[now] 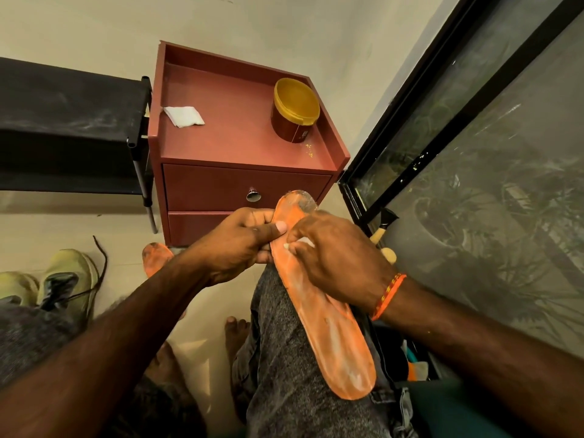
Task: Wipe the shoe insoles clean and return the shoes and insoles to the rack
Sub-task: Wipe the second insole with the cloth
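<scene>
The left hand (240, 245) is curled around the left edge of an orange insole (319, 314), thumb laid across its upper face and the other fingers tucked beneath, gripping it firmly near the toe end. The right hand (335, 257) is bunched on a small white wipe (302, 243), pinching it between thumb and fingers and pressing it down onto the insole just beside the left thumb. The insole runs lengthwise along the person's right thigh (284, 343), its heel end toward the body and its grimy toe end sticking out past both hands toward the red bedside cabinet (240, 184). A second orange insole (156, 257) lies on the floor by the cabinet's lower left corner, partly hidden behind the left forearm. A pair of pale green shoes (63, 279) stands on the floor at the left edge of view, below the dark rack (69, 121). On the cabinet's top a folded white tissue (183, 116) lies near the left edge, and a gold-lidded jar (294, 110) stands toward the right rear corner.
</scene>
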